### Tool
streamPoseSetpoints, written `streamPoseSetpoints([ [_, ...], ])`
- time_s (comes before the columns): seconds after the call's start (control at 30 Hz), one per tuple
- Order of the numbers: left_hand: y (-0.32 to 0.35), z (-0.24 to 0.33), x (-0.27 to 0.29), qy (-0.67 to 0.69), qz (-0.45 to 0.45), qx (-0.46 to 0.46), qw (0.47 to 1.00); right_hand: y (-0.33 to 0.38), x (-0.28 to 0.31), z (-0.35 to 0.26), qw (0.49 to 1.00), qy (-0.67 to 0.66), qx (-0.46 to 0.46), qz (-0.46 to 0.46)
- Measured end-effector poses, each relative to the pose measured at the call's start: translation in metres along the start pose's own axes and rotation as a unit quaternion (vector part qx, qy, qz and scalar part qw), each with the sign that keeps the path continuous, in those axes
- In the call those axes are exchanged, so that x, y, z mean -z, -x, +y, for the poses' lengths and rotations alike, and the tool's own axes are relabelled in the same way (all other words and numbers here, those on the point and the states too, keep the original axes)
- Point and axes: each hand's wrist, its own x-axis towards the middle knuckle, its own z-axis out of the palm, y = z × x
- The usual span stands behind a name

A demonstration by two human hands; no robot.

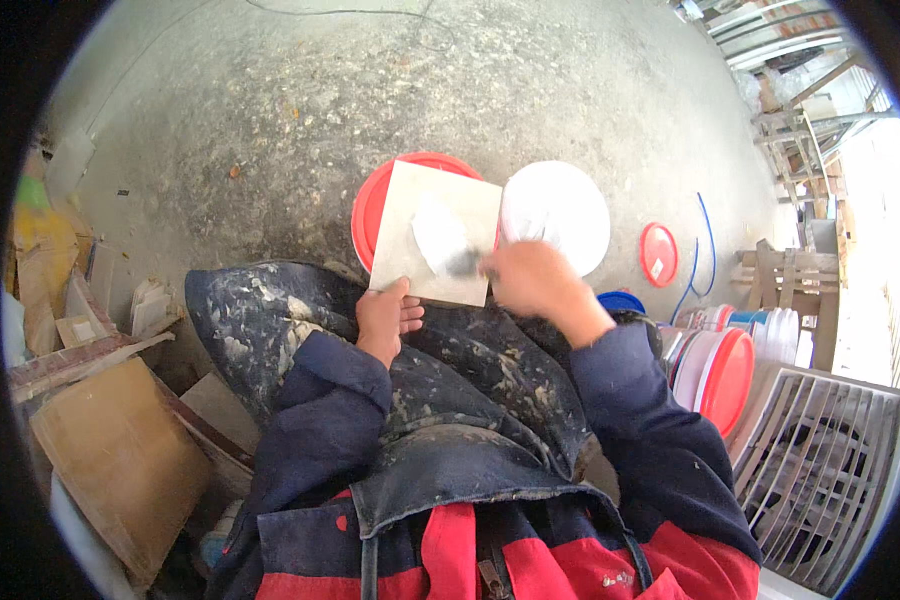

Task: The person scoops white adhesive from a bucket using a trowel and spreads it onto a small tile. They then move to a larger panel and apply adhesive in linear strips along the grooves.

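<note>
A beige square tile (398,222) rests over a red bucket lid (372,205) in front of my knees. White paste (438,235) is spread in a patch on its middle. My left hand (380,318) grips the tile's near left corner, thumb on top and fingers curled at the edge. In my right hand (542,285) is a putty knife (462,263), its grey blade on the near end of the paste. Motion blurs this hand and the blade, and the handle is mostly hidden. Just beyond it stands a round white tub (560,205) with white material showing.
A red lid (659,254) and a blue cord (708,240) lie on the floor at right. Nearer are a tipped bucket with a red lid (727,382) and a fan with a white grille (810,470). Boards and scraps (115,460) pile up at left.
</note>
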Motion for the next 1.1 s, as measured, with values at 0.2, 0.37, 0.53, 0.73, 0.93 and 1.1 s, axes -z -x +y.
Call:
streamPoseSetpoints([
  [0.2,-0.012,-0.005,0.004,0.011,-0.015,0.004,1.000,-0.025,-0.072,-0.006,0.989,-0.081,0.009,0.127],
  [0.37,-0.003,0.001,-0.002,0.010,-0.022,-0.013,1.000,0.016,-0.006,0.002,1.000,-0.013,-0.007,0.006],
  [0.53,-0.008,-0.006,0.004,0.017,-0.010,0.000,1.000,-0.051,-0.060,-0.013,0.987,-0.084,-0.019,0.133],
  [0.73,-0.009,-0.002,0.002,0.041,-0.035,0.002,0.999,0.032,-0.014,-0.003,0.995,-0.097,-0.011,0.029],
  [0.93,-0.007,0.000,0.001,0.006,-0.011,0.014,1.000,0.039,-0.029,0.002,0.874,-0.454,-0.168,0.047],
  [1.1,-0.006,0.001,-0.002,0.016,-0.007,0.032,0.999,0.078,-0.087,-0.007,0.566,-0.765,-0.305,-0.037],
])
